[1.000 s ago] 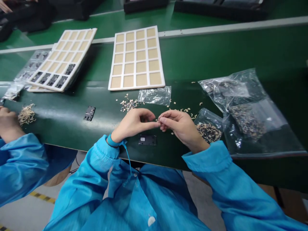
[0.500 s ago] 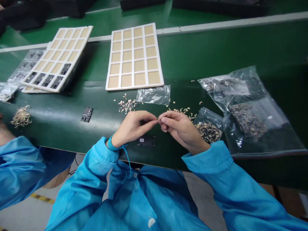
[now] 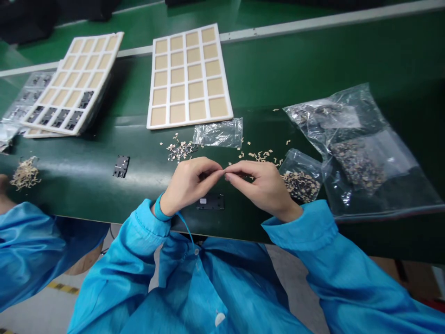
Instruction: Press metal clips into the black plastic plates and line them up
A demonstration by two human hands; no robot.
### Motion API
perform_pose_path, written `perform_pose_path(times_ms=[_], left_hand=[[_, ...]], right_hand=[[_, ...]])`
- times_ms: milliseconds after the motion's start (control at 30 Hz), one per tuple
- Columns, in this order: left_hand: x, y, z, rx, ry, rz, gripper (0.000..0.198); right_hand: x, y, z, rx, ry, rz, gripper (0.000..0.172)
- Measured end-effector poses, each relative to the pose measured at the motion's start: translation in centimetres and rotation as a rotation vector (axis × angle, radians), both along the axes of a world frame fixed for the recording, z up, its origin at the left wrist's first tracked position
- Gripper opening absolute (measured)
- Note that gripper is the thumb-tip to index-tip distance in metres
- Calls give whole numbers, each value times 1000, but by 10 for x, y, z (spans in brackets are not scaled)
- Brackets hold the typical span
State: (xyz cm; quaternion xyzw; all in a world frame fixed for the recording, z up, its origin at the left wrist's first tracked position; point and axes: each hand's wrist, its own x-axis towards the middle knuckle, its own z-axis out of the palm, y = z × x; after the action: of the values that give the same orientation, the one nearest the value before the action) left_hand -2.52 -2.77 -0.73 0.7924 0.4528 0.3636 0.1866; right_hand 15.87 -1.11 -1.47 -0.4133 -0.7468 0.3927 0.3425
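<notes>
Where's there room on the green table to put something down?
The green table is bare between the middle tray and big bag. Another gap lies between the tan pile and the black piece right of it. It's crowded around the right hand: loose bits, small bag.

Tabletop: green, smooth, glossy streak left of grid tray. Grid tray: white frame matt, foam-like; tan cell bottoms matt, card-like. Small bag, just below grid tray: clear plastic, crinkled, shiny. Large bag, right of grid tray: clear plastic, glossy, creased. Black plate, well below grid tray: smooth, plastic-looking. Jacket: blue cloth, wrinkled, slight sheen.
</notes>
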Motion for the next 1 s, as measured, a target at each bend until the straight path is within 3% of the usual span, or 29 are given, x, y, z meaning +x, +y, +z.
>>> perform_pose_path(times_ms=[133,233,433,600,700,833,933,1000], left_hand=[[4,-4,-6,488,253,30,10],[6,-5,-7,563,342,17,8],[9,-4,-9,513,341,36,13],[14,-1,-9,476,302,11,18],[20,3,-7,367,188,-2,16],[30,15,-12,93,76,10,17],[36,23,-19,-53,264,-35,26],[37,25,-23,-42,355,-47,23]], right_hand=[[0,0,-2,71,0,-60,16],[0,-1,-2,211,-33,-46,20],[3,-3,-3,446,-183,-40,23],[8,-2,-1,535,-281,-70,22],[18,3,5,566,-325,-73,20],[39,12,12,537,-323,-172,17],[48,15,12,458,-336,-227,15],[50,16,9,403,-341,-189,14]])
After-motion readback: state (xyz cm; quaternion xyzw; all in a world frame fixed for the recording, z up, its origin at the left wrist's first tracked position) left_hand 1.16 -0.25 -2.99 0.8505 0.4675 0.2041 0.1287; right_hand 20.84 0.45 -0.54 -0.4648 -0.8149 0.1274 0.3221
